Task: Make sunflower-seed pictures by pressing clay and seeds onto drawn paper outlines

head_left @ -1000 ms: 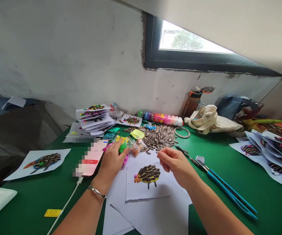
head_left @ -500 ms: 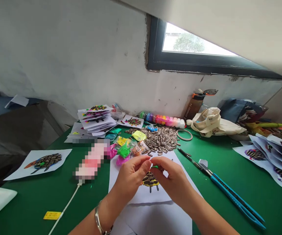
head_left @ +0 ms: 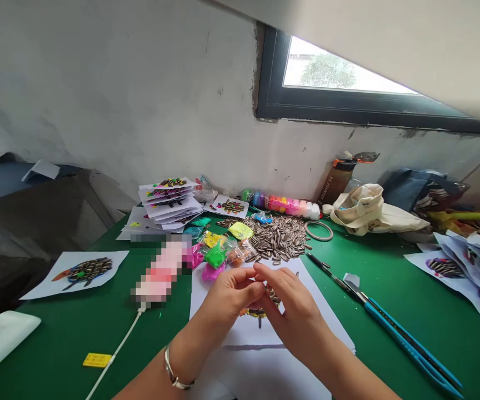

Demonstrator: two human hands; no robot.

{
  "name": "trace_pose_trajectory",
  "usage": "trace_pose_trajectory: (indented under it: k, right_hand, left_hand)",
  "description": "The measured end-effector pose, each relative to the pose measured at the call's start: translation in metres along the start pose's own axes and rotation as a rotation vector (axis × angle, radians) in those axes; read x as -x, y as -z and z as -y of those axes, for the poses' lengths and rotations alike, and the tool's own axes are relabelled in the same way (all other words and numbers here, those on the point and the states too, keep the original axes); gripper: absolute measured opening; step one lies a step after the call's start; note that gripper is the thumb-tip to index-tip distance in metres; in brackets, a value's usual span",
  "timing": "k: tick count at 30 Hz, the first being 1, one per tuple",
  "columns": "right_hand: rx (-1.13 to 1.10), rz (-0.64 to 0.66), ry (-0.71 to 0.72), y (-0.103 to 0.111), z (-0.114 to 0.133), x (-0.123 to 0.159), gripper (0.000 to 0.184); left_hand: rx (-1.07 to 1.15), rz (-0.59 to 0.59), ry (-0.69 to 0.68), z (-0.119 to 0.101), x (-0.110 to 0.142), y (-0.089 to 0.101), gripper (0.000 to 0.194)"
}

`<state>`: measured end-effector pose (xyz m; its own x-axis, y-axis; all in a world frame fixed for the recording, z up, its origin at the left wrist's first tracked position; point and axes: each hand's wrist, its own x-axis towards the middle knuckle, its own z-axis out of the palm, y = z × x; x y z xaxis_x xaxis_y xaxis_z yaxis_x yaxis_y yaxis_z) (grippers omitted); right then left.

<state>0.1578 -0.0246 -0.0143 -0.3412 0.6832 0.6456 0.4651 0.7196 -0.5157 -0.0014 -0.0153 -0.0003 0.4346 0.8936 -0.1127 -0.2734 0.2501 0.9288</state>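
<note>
Left hand (head_left: 234, 294) and right hand (head_left: 293, 303) meet at the fingertips, right over the seed-covered animal picture (head_left: 255, 313) on the white paper (head_left: 199, 291). Can't tell if either's pinching anything, tbh.

My fingers (head_left: 276, 281) hide much of the seed picture (head_left: 256, 313) and whether they hold anything; the phone (head_left: 161, 271) is blurred, the white box (head_left: 4, 344) cut off at left.

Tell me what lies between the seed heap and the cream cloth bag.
In the head view, a grey ring lies flat on the green table between the seed heap and the cream cloth bag.
</note>
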Motion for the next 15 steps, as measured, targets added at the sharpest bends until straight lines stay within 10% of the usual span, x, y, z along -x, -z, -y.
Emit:
trace_pose_trajectory:
  k: [15]
  right_hand:
    - [-0.19, 0.039, -0.289, 0.0047, 0.0001, -0.0067, 0.012]
  left_hand:
    - [-0.092, -0.102, 0.049, -0.0095, 0.0007, 0.0002, 0.025]
